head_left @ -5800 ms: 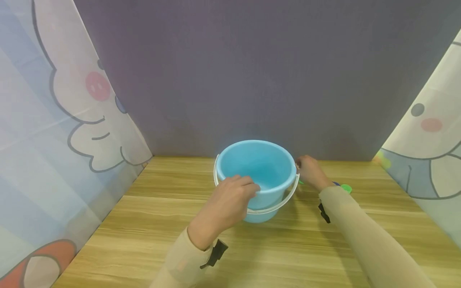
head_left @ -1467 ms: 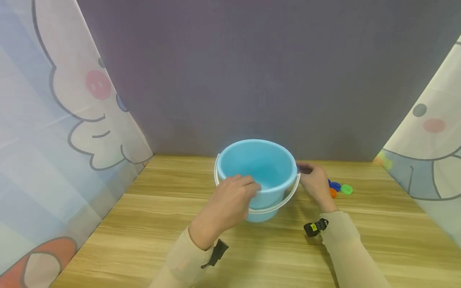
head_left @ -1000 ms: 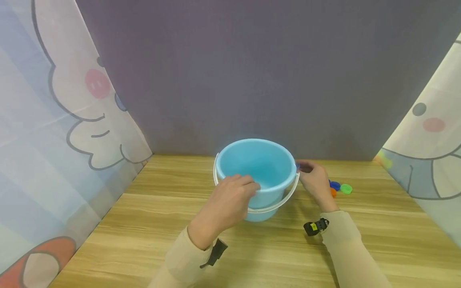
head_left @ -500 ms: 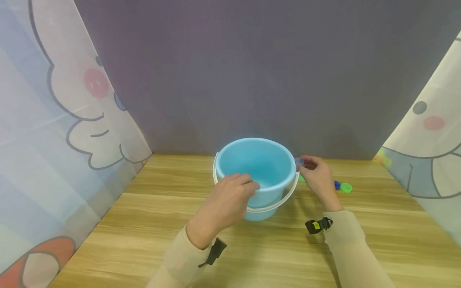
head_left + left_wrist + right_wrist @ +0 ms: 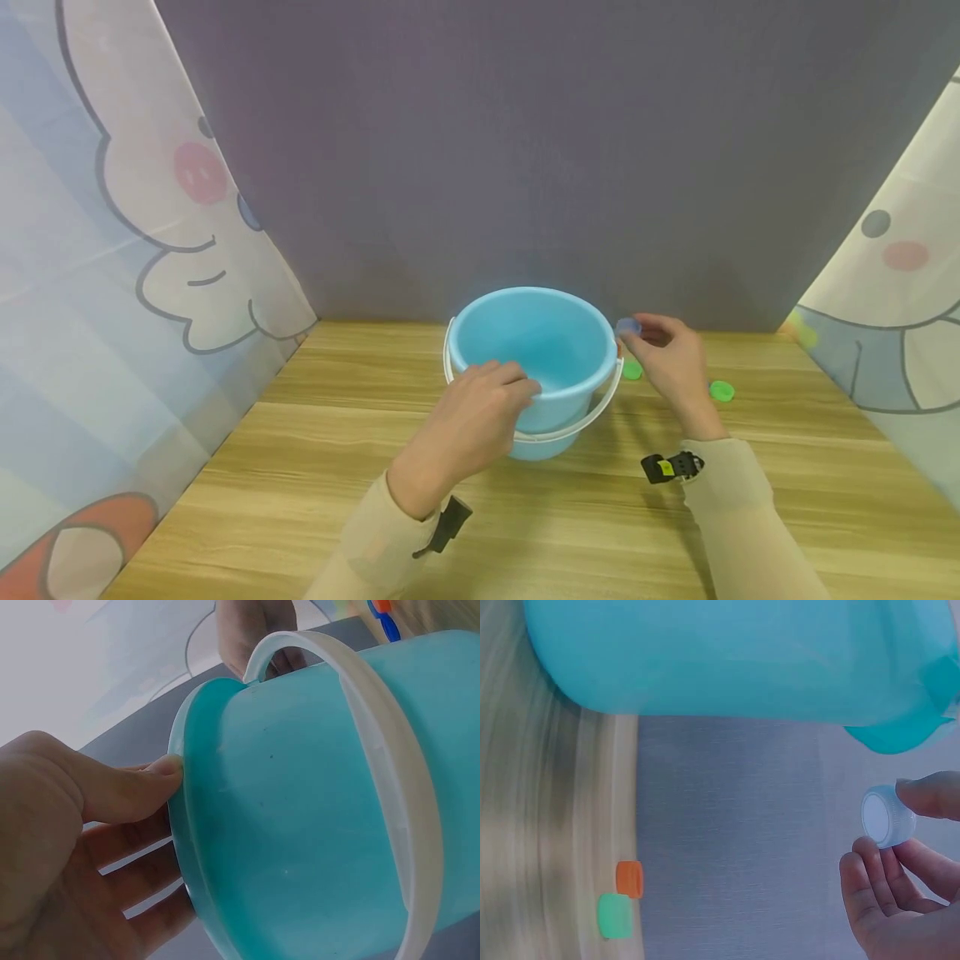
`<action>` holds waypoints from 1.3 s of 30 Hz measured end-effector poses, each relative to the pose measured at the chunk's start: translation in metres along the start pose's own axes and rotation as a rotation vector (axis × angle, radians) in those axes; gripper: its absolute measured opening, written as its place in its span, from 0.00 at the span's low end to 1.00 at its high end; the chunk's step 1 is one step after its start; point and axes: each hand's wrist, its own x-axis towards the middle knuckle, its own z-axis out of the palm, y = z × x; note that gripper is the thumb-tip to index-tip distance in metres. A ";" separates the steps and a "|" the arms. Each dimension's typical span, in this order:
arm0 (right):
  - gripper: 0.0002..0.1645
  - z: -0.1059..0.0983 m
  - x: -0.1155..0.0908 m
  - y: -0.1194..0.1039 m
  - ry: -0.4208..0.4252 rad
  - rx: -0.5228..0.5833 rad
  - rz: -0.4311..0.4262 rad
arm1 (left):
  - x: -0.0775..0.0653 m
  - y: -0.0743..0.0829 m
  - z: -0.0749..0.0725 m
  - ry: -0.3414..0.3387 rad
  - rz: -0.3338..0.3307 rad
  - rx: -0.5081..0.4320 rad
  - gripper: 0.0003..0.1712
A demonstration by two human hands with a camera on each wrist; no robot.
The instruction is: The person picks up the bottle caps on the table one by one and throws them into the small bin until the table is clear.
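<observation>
A light blue bucket (image 5: 558, 412) with a white handle (image 5: 566, 432) stands upright on the wooden table. My left hand (image 5: 468, 421) holds its near rim, the thumb outside and the other fingers over the edge, as the left wrist view shows. Just beyond the right side of the rim, my right hand (image 5: 671, 358) pinches a pale bluish bottle cap (image 5: 628, 326) between thumb and fingers. In the right wrist view this cap (image 5: 887, 816) is apart from the bucket. A green cap (image 5: 632, 370) lies on the table beside the bucket. The bucket's bottom is mostly hidden.
Another green cap (image 5: 722, 391) lies right of my right wrist. An orange cap (image 5: 630, 879) shows in the right wrist view, and a blue cap (image 5: 390, 628) in the left wrist view. A dark grey panel (image 5: 525, 167) rises behind the table, with printed cloths at both sides.
My right hand has shifted right and slightly up from the bucket's right rim, bringing the pale cap into clearer sight. It now covers the blue and orange caps. My left hand stays put.
</observation>
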 end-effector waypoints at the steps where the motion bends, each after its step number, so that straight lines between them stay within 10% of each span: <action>1: 0.31 0.000 0.000 -0.001 0.007 0.001 -0.006 | 0.000 0.000 0.000 0.000 -0.001 0.000 0.12; 39: 0.26 -0.004 -0.006 -0.018 0.086 0.048 -0.132 | -0.001 0.001 0.000 -0.005 -0.012 0.015 0.10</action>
